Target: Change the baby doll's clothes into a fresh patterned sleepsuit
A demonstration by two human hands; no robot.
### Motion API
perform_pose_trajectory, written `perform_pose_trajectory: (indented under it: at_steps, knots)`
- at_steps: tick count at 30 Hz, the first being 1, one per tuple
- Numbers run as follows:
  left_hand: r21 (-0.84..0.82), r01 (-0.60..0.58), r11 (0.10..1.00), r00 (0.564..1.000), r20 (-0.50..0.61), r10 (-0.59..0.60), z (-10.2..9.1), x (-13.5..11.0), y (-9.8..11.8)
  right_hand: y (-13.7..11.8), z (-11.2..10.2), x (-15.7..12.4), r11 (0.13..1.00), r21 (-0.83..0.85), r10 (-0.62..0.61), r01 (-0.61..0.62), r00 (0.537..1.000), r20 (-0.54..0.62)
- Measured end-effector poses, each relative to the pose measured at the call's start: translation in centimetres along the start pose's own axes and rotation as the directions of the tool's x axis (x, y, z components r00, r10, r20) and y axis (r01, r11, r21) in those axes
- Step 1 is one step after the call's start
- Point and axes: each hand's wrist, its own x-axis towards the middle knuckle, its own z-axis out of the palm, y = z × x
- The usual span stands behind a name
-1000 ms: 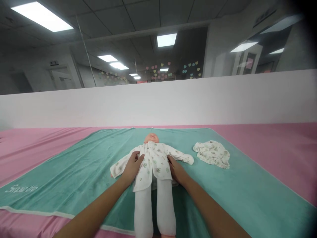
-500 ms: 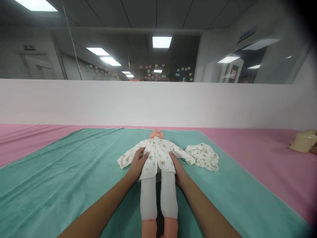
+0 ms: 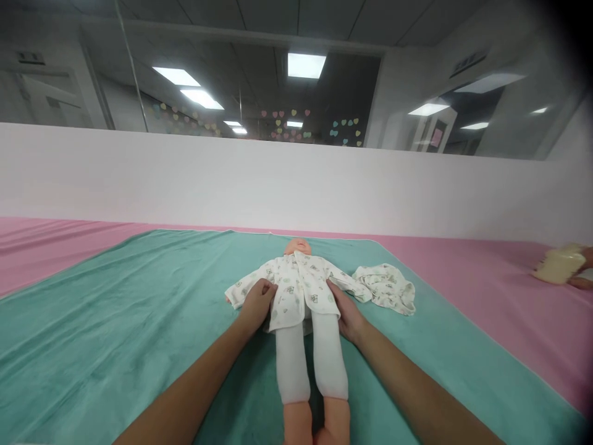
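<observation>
A baby doll [image 3: 298,246] lies on its back, with white cloth legs [image 3: 291,364] pointing toward me. It wears a white printed baby shirt [image 3: 290,303], whose front edges part below the chest. At the shirt's left side, my left hand [image 3: 257,304] is closed, thumb and curled fingers pinching the fabric. My right hand [image 3: 349,314] grips the shirt's right side, thumb on top and the other fingers mostly hidden. A crumpled garment with a similar print [image 3: 386,288] lies beside the right sleeve.
A green sheet [image 3: 139,321] lies under the doll over a pink cover [image 3: 463,266]. Behind stands a low white wall [image 3: 278,185] with glass above. At the far right, another person's hand [image 3: 584,267] is at a pale yellow object [image 3: 558,266], its kind unclear.
My left hand's fingers have drawn together at the shirt's side. My right hand stays at its side of the shirt. The view has tilted and shifted slightly.
</observation>
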Motion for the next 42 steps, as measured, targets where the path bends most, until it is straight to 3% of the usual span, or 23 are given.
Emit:
perform_pose_trajectory:
  at_steps: [4,6,10,12,15,18,20,22,25,28,32,36,38,42]
  knots:
    - [-0.135,0.013,0.991,0.996,-0.084,-0.025,-1.5,0.1,0.3,-0.1,-0.1,-0.1,1.0,0.007,0.005,-0.005,1.0,0.015]
    - [-0.114,0.001,0.993,0.989,-0.145,-0.018,-2.4,0.4,0.0,-0.2,-0.1,-0.2,1.0,-0.021,0.002,-0.002,1.0,0.013]
    - [0.137,-0.003,0.991,0.948,-0.314,0.046,-3.8,1.4,-1.7,-0.3,-0.5,-0.3,0.995,-0.089,-0.036,0.035,0.999,-0.01]
    - [0.319,0.034,0.947,0.933,-0.35,0.085,-4.3,1.9,-2.6,-0.5,-1.0,-0.4,0.982,-0.169,-0.098,0.089,0.994,-0.045]
    - [0.543,0.075,0.836,0.957,-0.274,0.092,-4.6,2.2,-3.4,-0.9,-1.8,-0.4,0.876,-0.453,-0.236,0.165,0.966,-0.104]
    - [0.643,0.083,0.761,0.986,-0.163,0.03,-4.7,2.1,-3.7,-1.4,-2.6,-0.5,0.668,-0.723,-0.341,0.176,0.936,-0.087]
    - [0.668,0.078,0.74,0.988,-0.151,0.032,-4.8,2.0,-3.7,-1.7,-2.9,-0.6,0.555,-0.816,-0.354,0.164,0.934,-0.053]
    - [0.666,0.063,0.743,0.984,-0.166,0.066,-5.0,2.1,-3.9,-1.7,-3.0,-0.8,0.476,-0.865,-0.353,0.157,0.935,-0.025]
    - [0.616,0.038,0.787,0.967,-0.222,0.127,-5.5,2.7,-4.6,-1.6,-2.9,-1.1,0.442,-0.882,-0.348,0.164,0.937,0.0]
    - [0.501,0.059,0.864,0.949,-0.296,0.106,-6.1,3.2,-5.2,-1.6,-3.1,-1.3,0.408,-0.895,-0.371,0.179,0.929,0.016]
    - [0.44,0.096,0.893,0.942,-0.33,0.061,-6.4,3.4,-5.2,-1.9,-4.0,-1.0,0.382,-0.913,-0.49,0.145,0.869,-0.067]
    - [0.413,0.108,0.904,0.934,-0.353,0.049,-6.1,3.2,-5.2,-3.3,-6.0,-0.4,0.356,-0.932,-0.651,0.067,0.733,-0.196]
    - [0.384,0.127,0.914,0.921,-0.389,0.036,-6.0,3.2,-5.3,-4.2,-7.3,-0.2,0.265,-0.962,-0.705,0.06,0.693,-0.151]
    - [0.375,0.157,0.914,0.901,-0.433,0.023,-6.0,3.4,-5.7,-5.8,-9.8,0.2,-0.147,-0.989,-0.742,-0.017,0.663,0.099]
